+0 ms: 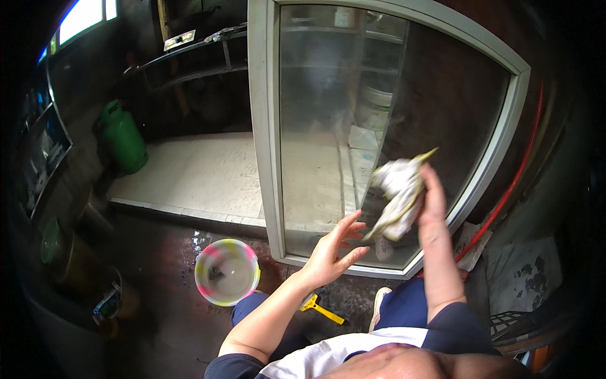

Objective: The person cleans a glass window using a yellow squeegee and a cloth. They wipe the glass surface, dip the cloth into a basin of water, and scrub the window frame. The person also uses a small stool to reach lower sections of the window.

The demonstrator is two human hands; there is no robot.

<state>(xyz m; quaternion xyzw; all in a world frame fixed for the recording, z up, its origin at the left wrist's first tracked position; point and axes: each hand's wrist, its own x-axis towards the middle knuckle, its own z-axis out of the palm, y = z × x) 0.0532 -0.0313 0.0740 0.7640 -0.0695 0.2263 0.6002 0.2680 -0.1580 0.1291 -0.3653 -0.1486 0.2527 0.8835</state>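
My right hand grips a white cloth with yellow edging, blurred and bunched in front of a glass panel. Just left of the cloth, my left hand is raised with fingers apart and nothing in it. Behind both hands stands the glass pane, set in a pale door frame. Whether the cloth touches the glass, I cannot tell.
On the dark floor stands a multicoloured plastic basin of cloudy water, with a dark lump inside. A yellow scraper lies near my feet. A green gas cylinder is on the tiled ledge. A red hose runs along the right.
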